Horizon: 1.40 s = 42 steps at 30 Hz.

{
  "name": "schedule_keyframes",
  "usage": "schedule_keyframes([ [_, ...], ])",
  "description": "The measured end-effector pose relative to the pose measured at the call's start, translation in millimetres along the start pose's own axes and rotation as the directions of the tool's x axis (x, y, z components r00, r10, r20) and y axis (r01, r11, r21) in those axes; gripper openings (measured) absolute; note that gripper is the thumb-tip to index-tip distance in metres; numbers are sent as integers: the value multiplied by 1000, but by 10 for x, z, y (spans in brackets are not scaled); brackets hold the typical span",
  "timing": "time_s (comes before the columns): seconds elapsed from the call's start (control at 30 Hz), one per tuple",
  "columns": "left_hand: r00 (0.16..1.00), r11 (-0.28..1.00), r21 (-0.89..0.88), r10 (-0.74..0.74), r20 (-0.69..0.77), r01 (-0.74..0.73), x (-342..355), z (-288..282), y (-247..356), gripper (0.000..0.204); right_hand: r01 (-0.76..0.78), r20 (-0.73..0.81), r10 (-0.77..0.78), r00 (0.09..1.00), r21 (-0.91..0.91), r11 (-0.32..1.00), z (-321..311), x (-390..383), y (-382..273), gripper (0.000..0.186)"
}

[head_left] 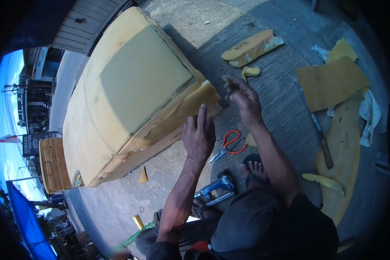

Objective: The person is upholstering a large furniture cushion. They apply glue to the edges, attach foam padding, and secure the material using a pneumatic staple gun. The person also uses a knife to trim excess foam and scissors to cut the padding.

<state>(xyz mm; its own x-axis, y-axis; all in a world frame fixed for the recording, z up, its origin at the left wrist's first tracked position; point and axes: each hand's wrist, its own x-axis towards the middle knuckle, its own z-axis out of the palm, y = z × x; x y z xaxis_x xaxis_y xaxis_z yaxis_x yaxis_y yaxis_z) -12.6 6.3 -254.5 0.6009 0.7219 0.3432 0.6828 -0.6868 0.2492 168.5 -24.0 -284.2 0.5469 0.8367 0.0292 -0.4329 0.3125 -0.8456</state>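
Note:
A large yellow foam cushion with a dark-edged inset panel lies on the ground before me. A brownish foam strip runs along its near side, its end sticking out at the right. My left hand lies over this strip, fingers outstretched, the index fingertip at its face; nothing is in that hand. Just right of the strip's end, my right hand is raised with curled fingers. It pinches a small pale scrap whose material I cannot make out.
Below my hands lie red-handled scissors and a blue staple gun near my feet. A long knife rests at right by a foam sheet. Beyond my right hand is a foam offcut. A green coiled hose is lower left.

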Motion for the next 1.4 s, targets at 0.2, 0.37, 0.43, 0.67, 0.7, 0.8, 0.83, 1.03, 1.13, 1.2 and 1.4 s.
schedule_keyframes([
  [0.2, 993, 997, -60, -50, -110, 44, 539, 0, 94, 34, 299, 236, -220, 947, -385, 873, 86, 435, 161, 48],
  [0.37, 987, 995, -101, 8, -158, -25, 357, 3, -11, 22, 451, 353, -299, 886, -517, 728, 156, 451, 207, 53],
  [0.43, 979, 984, -161, 49, -197, -82, 361, -3, -14, 23, 508, 405, -323, 855, -534, 676, 96, 451, 316, 54],
  [0.67, 981, 975, -203, 48, -188, -86, 291, 36, -83, 23, 522, 316, -417, 852, -456, 721, 133, 396, 237, 46],
  [0.7, 982, 972, -218, 43, -186, -84, 294, 29, -74, 23, 540, 348, -414, 841, -499, 678, 125, 392, 247, 45],
  [0.8, 980, 971, -221, 43, -192, -86, 293, 25, -60, 23, 582, 394, -428, 813, -549, 600, 99, 406, 323, 45],
  [0.83, 979, 973, -215, 45, -197, -88, 302, 24, -61, 23, 585, 376, -448, 811, -526, 617, 80, 389, 348, 45],
  [1.03, 983, 962, -263, 22, -184, -71, 341, 9, -19, 21, 531, 346, -404, 847, -561, 634, -14, 335, 439, 45],
  [1.13, 985, 973, -224, 15, -169, -54, 336, -20, -20, 21, 526, 308, -426, 851, -506, 684, 9, 367, 435, 45],
  [1.2, 986, 970, -240, -3, -165, -37, 329, -17, -30, 21, 506, 283, -420, 862, -523, 686, 15, 314, 480, 46],
  [1.4, 983, 970, -237, 13, -185, -57, 340, -22, -18, 22, 473, 249, -413, 876, -608, 638, -79, 236, 609, 51],
])
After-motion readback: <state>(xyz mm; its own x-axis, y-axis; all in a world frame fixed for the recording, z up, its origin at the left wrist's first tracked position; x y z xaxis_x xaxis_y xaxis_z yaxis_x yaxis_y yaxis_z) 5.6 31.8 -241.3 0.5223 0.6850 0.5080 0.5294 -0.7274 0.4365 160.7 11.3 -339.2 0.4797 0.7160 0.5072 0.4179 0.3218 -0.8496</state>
